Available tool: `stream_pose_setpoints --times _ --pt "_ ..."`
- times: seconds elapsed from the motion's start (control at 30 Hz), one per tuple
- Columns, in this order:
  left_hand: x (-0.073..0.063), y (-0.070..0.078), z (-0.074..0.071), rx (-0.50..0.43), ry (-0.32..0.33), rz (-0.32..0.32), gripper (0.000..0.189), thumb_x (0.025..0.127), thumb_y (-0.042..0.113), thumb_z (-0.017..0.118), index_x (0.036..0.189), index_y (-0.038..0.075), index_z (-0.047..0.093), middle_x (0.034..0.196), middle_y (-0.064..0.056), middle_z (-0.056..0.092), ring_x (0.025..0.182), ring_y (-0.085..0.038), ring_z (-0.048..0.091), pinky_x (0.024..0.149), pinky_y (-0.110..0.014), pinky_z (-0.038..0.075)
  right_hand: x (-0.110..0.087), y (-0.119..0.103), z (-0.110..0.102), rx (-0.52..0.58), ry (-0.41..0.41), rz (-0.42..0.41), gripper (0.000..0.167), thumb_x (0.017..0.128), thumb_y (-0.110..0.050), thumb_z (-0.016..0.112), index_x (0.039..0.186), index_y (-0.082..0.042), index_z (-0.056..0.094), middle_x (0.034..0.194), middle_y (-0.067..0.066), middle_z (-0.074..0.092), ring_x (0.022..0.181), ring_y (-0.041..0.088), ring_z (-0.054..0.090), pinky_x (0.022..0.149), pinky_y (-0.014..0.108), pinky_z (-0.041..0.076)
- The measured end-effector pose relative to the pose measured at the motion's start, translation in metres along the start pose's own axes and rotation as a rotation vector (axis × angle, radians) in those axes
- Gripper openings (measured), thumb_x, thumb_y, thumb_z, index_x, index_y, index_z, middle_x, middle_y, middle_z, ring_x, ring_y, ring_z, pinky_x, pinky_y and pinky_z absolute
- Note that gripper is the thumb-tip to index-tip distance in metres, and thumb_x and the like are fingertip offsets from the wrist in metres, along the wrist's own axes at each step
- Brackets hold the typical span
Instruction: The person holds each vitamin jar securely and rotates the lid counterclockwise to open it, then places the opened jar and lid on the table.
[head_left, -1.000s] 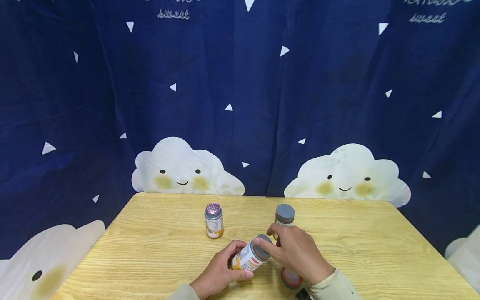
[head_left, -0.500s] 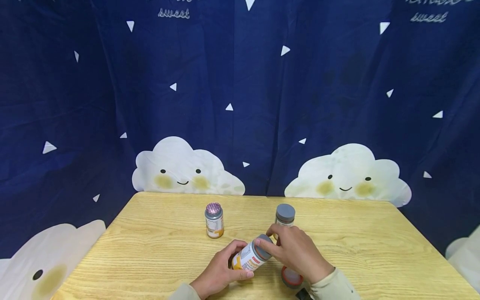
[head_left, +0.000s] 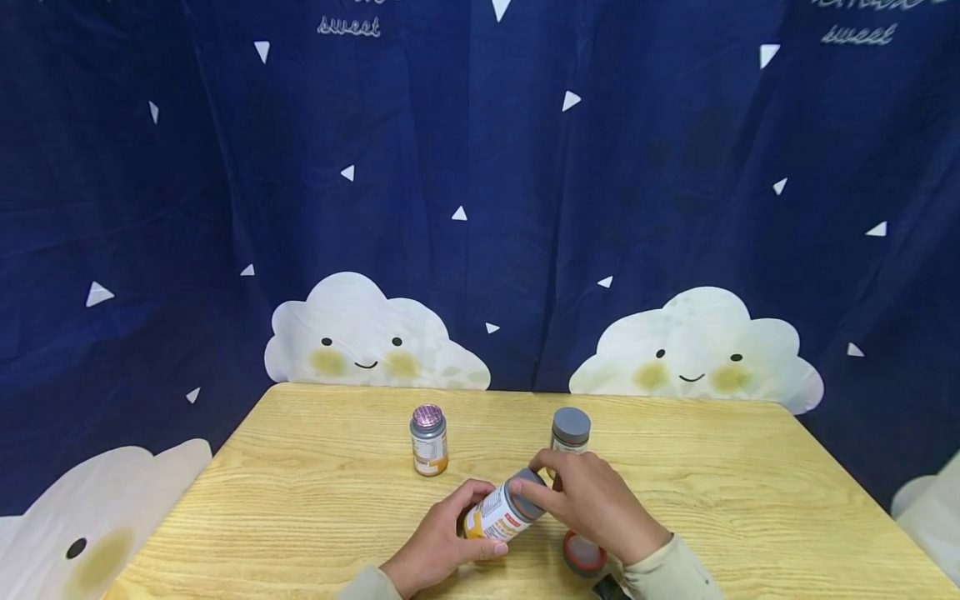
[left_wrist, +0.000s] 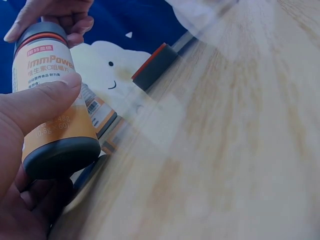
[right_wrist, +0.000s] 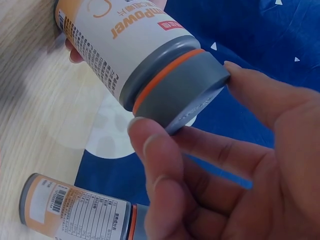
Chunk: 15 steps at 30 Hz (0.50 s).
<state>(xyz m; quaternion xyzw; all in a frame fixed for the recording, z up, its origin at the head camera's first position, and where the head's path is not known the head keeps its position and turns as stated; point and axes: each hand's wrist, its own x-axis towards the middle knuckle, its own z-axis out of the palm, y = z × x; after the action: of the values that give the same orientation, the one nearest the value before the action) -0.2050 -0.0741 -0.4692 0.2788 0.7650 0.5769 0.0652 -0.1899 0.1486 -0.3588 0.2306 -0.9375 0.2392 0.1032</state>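
Observation:
My left hand [head_left: 438, 542] grips a white and orange tablet bottle [head_left: 495, 517] round its body, thumb across the label. The bottle leans over to the right, a little above the table. On its grey cap [right_wrist: 187, 87], the fingers and thumb of my right hand [head_left: 600, 504] pinch opposite sides of the rim. An orange ring shows between cap and neck in the right wrist view. Below my right hand a loose grey cap [head_left: 583, 557] with a red-orange rim lies on the table, its hollow side showing.
A second bottle [head_left: 429, 446], uncapped with a shiny pink seal over its mouth, stands further back on the left. Behind my right hand stands a capped bottle [head_left: 570, 427], its lower part partly hidden. The wooden table [head_left: 300, 475] ends at a dark blue curtain [head_left: 517, 208].
My right hand's fingers have shifted very slightly to the left on the cap. The left hand, the held bottle and the other things stay about where they were.

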Motion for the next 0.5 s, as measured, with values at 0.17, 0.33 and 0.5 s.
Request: stream_pose_setpoints --times 0.17,0.33,0.5 --pt "-0.0007 0.0028 0.0001 0.001 0.001 -0.008 0.053 0.084 0.028 0.076 0.129 0.024 0.05 0.118 0.005 0.061 0.101 -0.012 0.058 0.086 -0.025 0.046 -0.0001 0.0012 -0.0021 0.033 -0.036 -0.027 0.04 0.086 -0.057 0.063 0.096 -0.019 0.07 0.056 -0.014 0.048 0.048 0.0 0.041 0.044 0.022 0.035" --pt "-0.0003 0.0013 -0.0001 0.0 -0.004 -0.006 0.052 0.084 0.03 0.076 0.129 0.024 0.05 0.117 0.005 0.061 0.1 -0.012 0.058 0.086 -0.026 0.046 -0.001 0.0026 -0.0043 0.068 -0.064 -0.078 0.038 0.088 -0.051 0.064 0.101 -0.016 0.069 0.056 -0.014 0.049 0.048 -0.001 0.041 0.044 0.021 0.036" --pt "0.0001 -0.001 -0.0001 -0.018 -0.008 -0.004 0.052 0.084 0.029 0.076 0.129 0.024 0.05 0.117 0.004 0.062 0.098 -0.013 0.06 0.085 -0.026 0.047 -0.0014 0.0038 -0.007 0.118 -0.102 -0.107 0.039 0.089 -0.048 0.064 0.106 -0.013 0.068 0.058 -0.013 0.05 0.049 -0.001 0.041 0.044 0.021 0.037"
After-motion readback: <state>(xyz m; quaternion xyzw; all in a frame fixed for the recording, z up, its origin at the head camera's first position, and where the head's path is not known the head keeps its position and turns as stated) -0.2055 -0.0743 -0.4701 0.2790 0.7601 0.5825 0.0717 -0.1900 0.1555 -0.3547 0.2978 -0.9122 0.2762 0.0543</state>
